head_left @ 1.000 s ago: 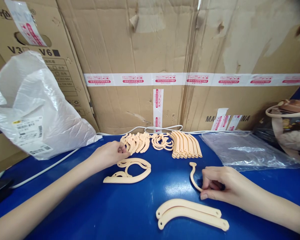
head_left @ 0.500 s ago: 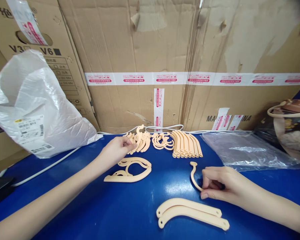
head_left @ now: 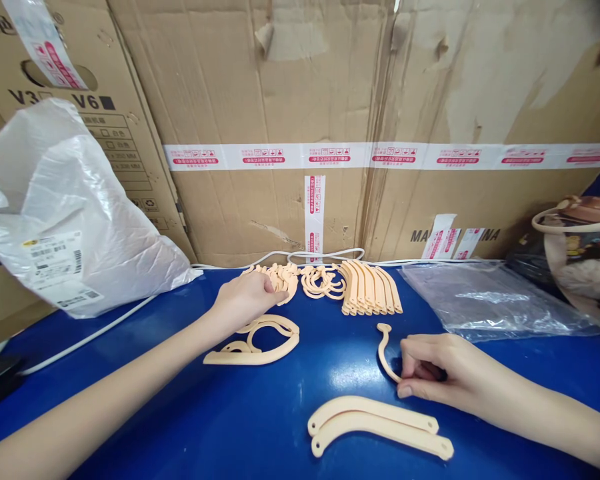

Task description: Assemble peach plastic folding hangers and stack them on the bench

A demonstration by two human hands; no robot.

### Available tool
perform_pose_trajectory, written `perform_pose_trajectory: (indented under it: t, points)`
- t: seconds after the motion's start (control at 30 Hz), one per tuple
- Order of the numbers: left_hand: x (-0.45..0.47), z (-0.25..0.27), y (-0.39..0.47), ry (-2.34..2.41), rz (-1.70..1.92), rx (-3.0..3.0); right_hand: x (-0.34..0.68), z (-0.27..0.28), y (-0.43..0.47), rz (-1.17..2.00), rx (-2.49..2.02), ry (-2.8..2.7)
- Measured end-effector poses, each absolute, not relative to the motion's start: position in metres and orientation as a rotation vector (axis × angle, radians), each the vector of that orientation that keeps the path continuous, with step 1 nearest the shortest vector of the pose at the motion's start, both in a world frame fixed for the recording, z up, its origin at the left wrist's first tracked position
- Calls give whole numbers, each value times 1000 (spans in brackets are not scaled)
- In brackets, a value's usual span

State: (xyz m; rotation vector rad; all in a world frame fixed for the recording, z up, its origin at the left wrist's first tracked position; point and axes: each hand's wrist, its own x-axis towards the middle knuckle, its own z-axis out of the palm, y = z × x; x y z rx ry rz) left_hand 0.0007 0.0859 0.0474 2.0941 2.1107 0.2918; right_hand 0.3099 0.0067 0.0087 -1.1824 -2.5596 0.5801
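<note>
My right hand (head_left: 433, 367) pinches the lower end of a thin, S-curved cream plastic hook (head_left: 383, 347) above the blue tabletop. My left hand (head_left: 247, 293) reaches over a pile of small cream pieces (head_left: 291, 283), its thumb and fingers closed together. What they hold, if anything, is hidden by the fingers and the pile. Below that hand lies a folded cream plastic hanger (head_left: 273, 353). Two long curved hanger arms (head_left: 375, 427), each with end holes, lie side by side at the front.
Ring-like cream pieces (head_left: 323, 283) and a row of long curved arms (head_left: 373, 287) lie at the back. A clear plastic bag (head_left: 490, 300) is on the right, a white mailing bag (head_left: 70, 220) on the left. Cardboard (head_left: 260, 207) walls the back, with a white cable (head_left: 100, 333) nearby.
My left hand has moved slightly right over the pile; the hook piece that stood up from its fingers no longer shows. My right hand keeps its hook almost in place. The view has shifted slightly.
</note>
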Motion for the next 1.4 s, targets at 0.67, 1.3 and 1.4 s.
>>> perform_pose_trajectory:
  t: [0.67,1.3,1.4]
  points:
    - [20,54,97,2057,204,2266,311,7,6,598,-1164,-2546]
    - [2,65,48,1897,489,2262,310,13,4,483,-1200,-2614]
    - [7,60,33,1744,478,2266,308,17,2,425,-1220,-2616]
